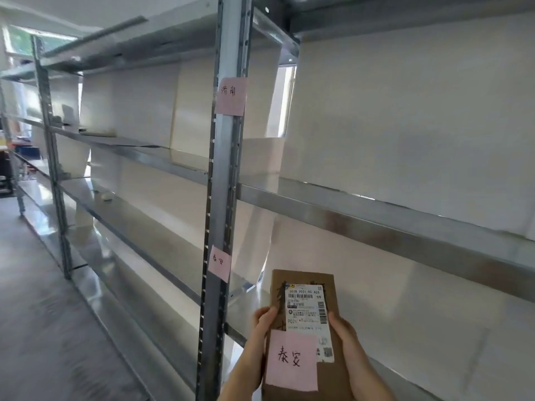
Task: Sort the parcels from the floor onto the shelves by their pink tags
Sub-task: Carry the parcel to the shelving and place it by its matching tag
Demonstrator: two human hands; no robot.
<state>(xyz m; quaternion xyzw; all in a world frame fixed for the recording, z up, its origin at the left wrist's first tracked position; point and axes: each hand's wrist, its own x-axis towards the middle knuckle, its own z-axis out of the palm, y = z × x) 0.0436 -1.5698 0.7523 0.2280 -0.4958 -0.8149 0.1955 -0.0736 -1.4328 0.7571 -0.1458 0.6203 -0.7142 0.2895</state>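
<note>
While both hands grip its long edges, left hand [262, 324] and right hand [344, 332], the flat cardboard parcel [307, 337] hangs before the shelves: stiff, probably light, best held by the edges. Its pink tag [291, 360] seems to match the lower post tag [220, 262]; only the steel upright [223, 198] crowds the way.

1. There is one view, from a wide-angle camera worn on the person's head; no second view overlaps with it.
2. It faces forward and slightly down, turned obliquely to a metal shelving unit [223, 180], whose shelves run back toward the far left.
3. The nearest upright with its pink tags [230, 96] stands close, at mid-frame.
4. The lens bends straight lines near the edges.
5. At the bottom edge, closest to the camera, both hands hold a parcel [307, 337]: left hand [262, 328], right hand [346, 335].
</note>
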